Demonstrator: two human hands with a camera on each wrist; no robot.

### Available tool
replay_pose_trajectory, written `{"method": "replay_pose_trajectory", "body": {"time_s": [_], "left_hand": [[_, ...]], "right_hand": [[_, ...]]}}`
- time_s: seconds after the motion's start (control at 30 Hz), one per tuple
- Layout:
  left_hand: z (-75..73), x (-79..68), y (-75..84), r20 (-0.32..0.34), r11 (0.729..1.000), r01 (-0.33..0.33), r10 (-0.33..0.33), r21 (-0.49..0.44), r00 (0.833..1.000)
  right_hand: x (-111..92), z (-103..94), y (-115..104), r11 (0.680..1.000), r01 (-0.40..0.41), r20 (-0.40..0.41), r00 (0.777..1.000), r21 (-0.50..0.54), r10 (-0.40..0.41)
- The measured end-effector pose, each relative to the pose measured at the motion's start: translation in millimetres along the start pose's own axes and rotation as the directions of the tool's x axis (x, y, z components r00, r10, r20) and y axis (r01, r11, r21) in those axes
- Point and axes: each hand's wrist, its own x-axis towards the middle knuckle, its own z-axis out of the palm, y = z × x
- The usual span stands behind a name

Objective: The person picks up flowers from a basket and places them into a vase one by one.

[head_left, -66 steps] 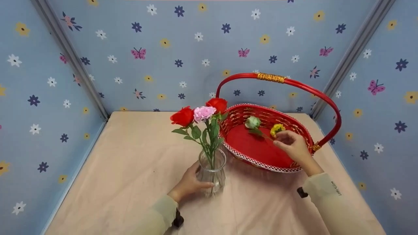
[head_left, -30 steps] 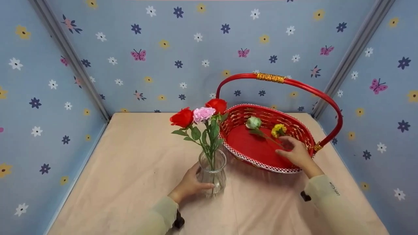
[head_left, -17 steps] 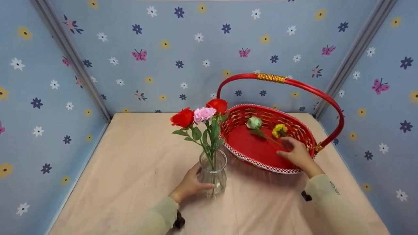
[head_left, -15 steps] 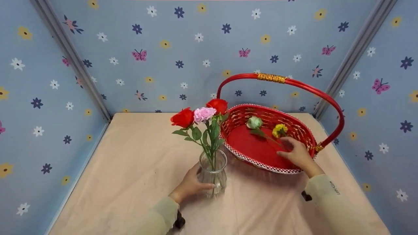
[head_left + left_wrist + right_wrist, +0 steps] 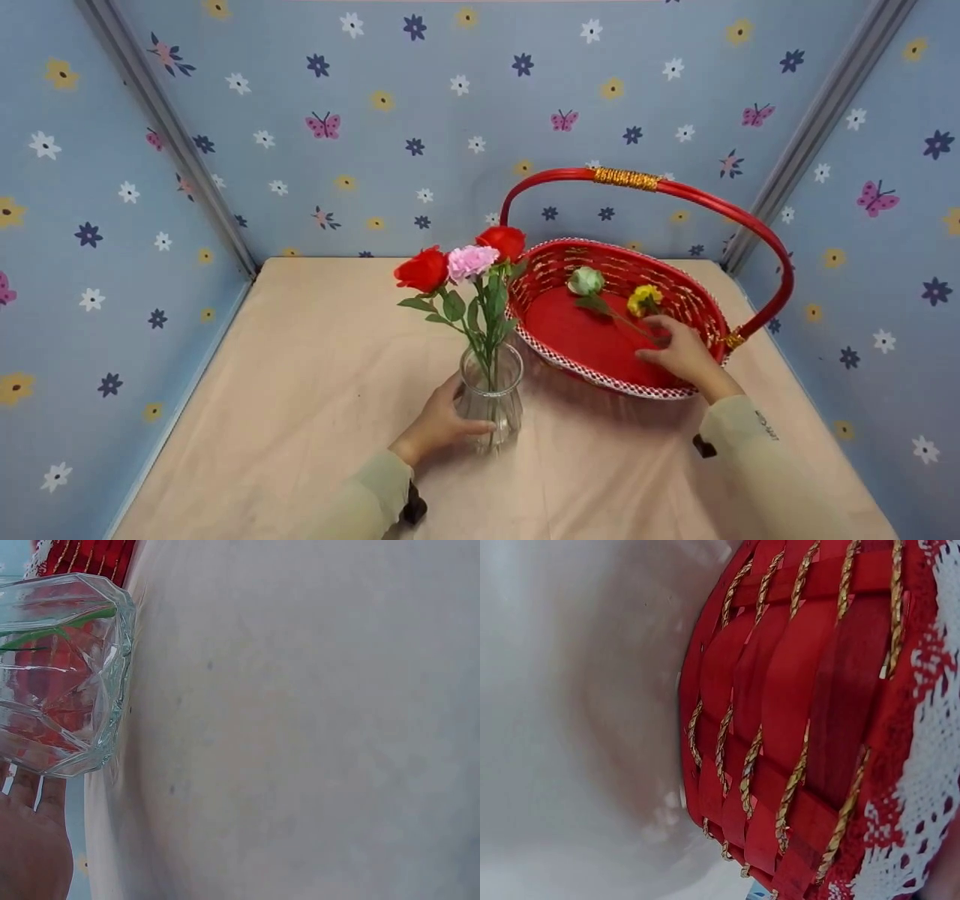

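With the left hand (image 5: 439, 424) gripping the vase (image 5: 510, 416) left of the basket (image 5: 600, 382), the right hand (image 5: 682, 352), its hold unclear, is inside it near the green rose (image 5: 586, 280) and yellow flower (image 5: 643, 299), apparently picking one, which calls next for a secure pinch.

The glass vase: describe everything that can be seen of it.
The glass vase is clear, with a round rim and a thick, faceted base. It stands upright on pale cloth, left of the red basket. Two red flowers and one pink flower stand in it, green stems showing through the glass. The person's left grip curls round its side.
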Motion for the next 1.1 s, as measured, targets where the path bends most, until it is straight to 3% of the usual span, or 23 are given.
{"method": "replay_pose_trajectory", "body": {"time_s": [0.3, 0.53, 0.67, 1.1], "left_hand": [[1.2, -0.4, 5.1, -0.019, 1.000, -0.006, 0.006, -0.010, 1.000], [-5.7, -8.5, 36.0, -0.009, 0.999, -0.016, 0.015, -0.048, 1.000], [-5.2, -9.6, 37.2, -0.021, 0.998, -0.024, 0.023, -0.065, 1.000], [-4.5, -9.5, 35.4, -0.023, 0.997, -0.019, 0.017, -0.081, 1.000]], "right_hand": [[6.1, 0.4, 1.7, 0.999, -0.025, -0.016, 1.000, -0.042, 0.024], [5.1, 2.0, -0.8, 0.997, 0.037, -0.051, 0.998, -0.070, -0.041], [4.4, 2.9, -1.4, 0.995, 0.073, -0.051, 0.996, -0.072, -0.077], [-0.2, 0.6, -2.0, 0.997, 0.061, -0.091, 0.994, -0.036, -0.064]]}}
